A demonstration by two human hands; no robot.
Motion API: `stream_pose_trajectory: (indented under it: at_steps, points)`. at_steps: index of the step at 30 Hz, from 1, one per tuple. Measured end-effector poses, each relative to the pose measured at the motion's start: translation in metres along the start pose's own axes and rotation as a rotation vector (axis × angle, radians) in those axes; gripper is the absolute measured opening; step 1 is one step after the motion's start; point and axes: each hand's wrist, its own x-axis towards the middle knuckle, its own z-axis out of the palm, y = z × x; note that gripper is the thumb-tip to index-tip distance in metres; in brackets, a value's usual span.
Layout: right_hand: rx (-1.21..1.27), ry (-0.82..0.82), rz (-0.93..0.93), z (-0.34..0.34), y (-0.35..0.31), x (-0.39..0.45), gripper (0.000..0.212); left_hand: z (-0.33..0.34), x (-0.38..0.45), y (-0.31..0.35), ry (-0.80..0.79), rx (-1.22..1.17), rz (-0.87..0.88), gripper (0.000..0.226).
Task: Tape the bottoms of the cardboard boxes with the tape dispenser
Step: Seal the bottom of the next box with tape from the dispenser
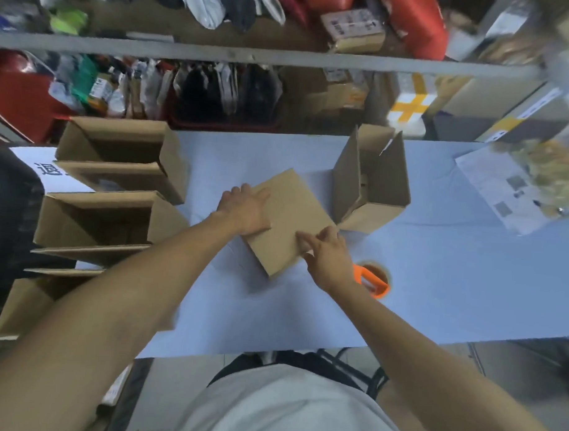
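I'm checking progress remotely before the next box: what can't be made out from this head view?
- Tape dispenser: the right hand and wrist cover most of it; no tape end shows.
- Box under both hands: the left hand covers one side; whether any tape is on it cannot be told.
- Upright box: its bottom faces down, hidden.
- Shelf goods behind the table: blurred; labels unreadable.

- White sheet [49, 171] at the counter's left edge: one large dark character, cut off and unreadable.
- Printed paper [500, 194] at right: code squares, text blurred.
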Motion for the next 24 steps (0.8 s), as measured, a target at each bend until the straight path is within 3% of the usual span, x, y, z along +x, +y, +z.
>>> stream_pose_trajectory:
  at_steps: [3, 5, 9, 11, 15, 18, 21, 24]
  points:
    - [0.236, 0.007, 0.049, -0.007, -0.004, 0.008, 0.039, 0.008, -0.012, 0.006, -0.026, 0.008, -0.091, 0.111]
    - [0.286, -0.022, 0.053, -0.01, -0.006, 0.014, 0.033, 0.01, -0.016, 0.008, -0.076, 0.089, -0.059, 0.125]
    - [0.32, -0.125, 0.06, -0.005, -0.009, 0.011, 0.061, 0.011, -0.009, 0.004, -0.037, 0.215, 0.2, 0.137]
    - [0.347, -0.151, 0.077, -0.005, -0.006, 0.008, 0.069, 0.012, -0.004, 0.001, -0.011, 0.203, 0.282, 0.134]
    - [0.245, -0.22, -0.024, -0.012, 0.0, 0.006, 0.066, 0.005, 0.006, -0.004, -0.035, 0.039, 0.223, 0.118]
    - [0.369, -0.103, 0.139, -0.01, 0.004, 0.01, 0.074, 0.006, 0.004, -0.009, -0.086, -0.071, 0.114, 0.114]
    - [0.344, -0.023, 0.283, -0.004, 0.009, 0.013, 0.041, 0.024, -0.021, -0.009, -0.138, -0.137, 0.04, 0.113]
    - [0.281, -0.007, 0.188, -0.002, 0.007, 0.015, 0.024, 0.051, -0.059, -0.003, -0.125, -0.27, -0.012, 0.114]
